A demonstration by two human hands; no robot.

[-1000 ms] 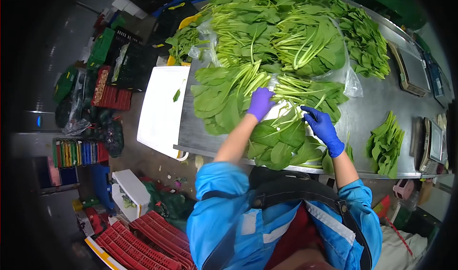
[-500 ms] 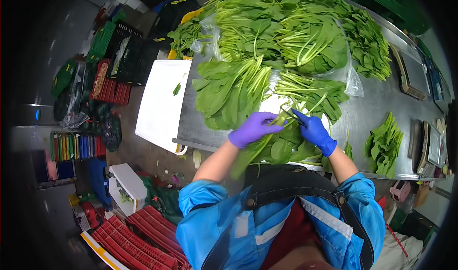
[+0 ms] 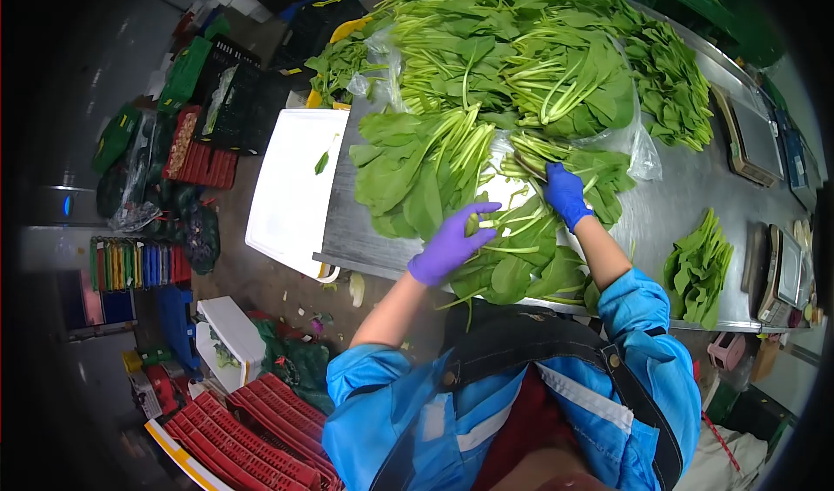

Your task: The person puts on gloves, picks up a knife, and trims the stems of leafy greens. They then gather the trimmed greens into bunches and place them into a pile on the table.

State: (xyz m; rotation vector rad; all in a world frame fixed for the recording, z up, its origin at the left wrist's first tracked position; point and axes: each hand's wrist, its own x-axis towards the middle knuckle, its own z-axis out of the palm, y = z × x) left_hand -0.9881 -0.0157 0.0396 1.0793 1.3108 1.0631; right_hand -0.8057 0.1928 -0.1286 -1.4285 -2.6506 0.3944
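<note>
My left hand (image 3: 453, 243), in a purple glove, is curled at the front left of the cut greens, its thumb and fingers around a short green stem (image 3: 472, 224). My right hand (image 3: 567, 196), in a blue glove, is closed over the stalks of the right-hand bunch of leafy greens (image 3: 604, 168). A thin dark blade, seemingly a small knife (image 3: 528, 166), reaches left from its fingers, partly lost among the stalks. Loose leaves (image 3: 521, 270) lie between my hands and my apron. Another leafy bunch (image 3: 408, 174) rests behind my left hand.
A large heap of greens (image 3: 512, 48) covers the back of the metal table (image 3: 656, 230), partly on clear plastic. Scales (image 3: 786, 265) stand at the right edge, near a separate bunch (image 3: 699, 261). A white lid-like tray (image 3: 291, 196) is at the left. Red crates (image 3: 248, 434) sit below.
My hands have moved apart: the right went up to the right-hand bunch with the blade, the left shifted slightly left. The leafy stalk that hung from my left hand is no longer there.
</note>
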